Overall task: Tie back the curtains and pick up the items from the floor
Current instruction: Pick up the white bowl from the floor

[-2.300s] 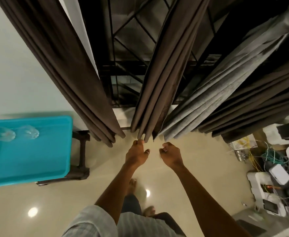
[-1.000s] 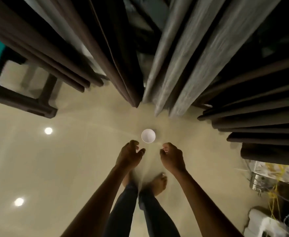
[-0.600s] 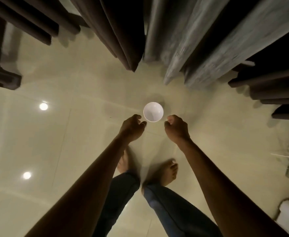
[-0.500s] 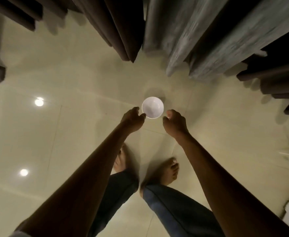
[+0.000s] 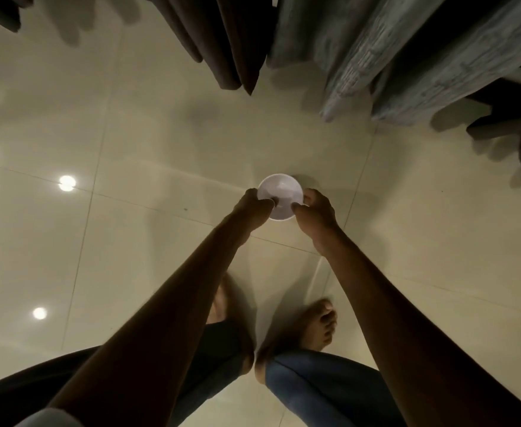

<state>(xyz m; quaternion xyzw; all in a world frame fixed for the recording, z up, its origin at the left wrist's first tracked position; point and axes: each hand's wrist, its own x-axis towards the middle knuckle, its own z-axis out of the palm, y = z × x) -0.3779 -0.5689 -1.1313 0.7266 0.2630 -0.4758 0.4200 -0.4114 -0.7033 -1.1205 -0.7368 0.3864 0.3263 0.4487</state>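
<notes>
Head view: a white bowl (image 5: pixel 280 192) is held between both hands, low over a glossy cream tiled floor (image 5: pixel 160 143). The left hand (image 5: pixel 254 209) is closed on the bowl's left rim, with one digit hooked over the edge into the hollow. The right hand (image 5: pixel 316 212) is closed on the right rim, the edge pinched between thumb and fingers. The bowl is seen open side up, and a soft shadow is cast on the tile just beyond it. Whether its base touches the floor cannot be told.

Beyond the grip and slightly to its left, the hem of a dark brown curtain (image 5: pixel 222 41) is hung clear of the floor. Beyond and to the right of the grip, the folds of a grey curtain (image 5: pixel 360 57) are seen just beside the brown one, their hems also loose. No tie is seen round either curtain.

Nearer than the grip, between the two forearms, a bare right foot (image 5: pixel 319 322) is planted on the tile, and blue jeans (image 5: pixel 314 392) are seen below it. Well to the left of the grip, two round light reflections (image 5: pixel 67 183) are shown on the floor.
</notes>
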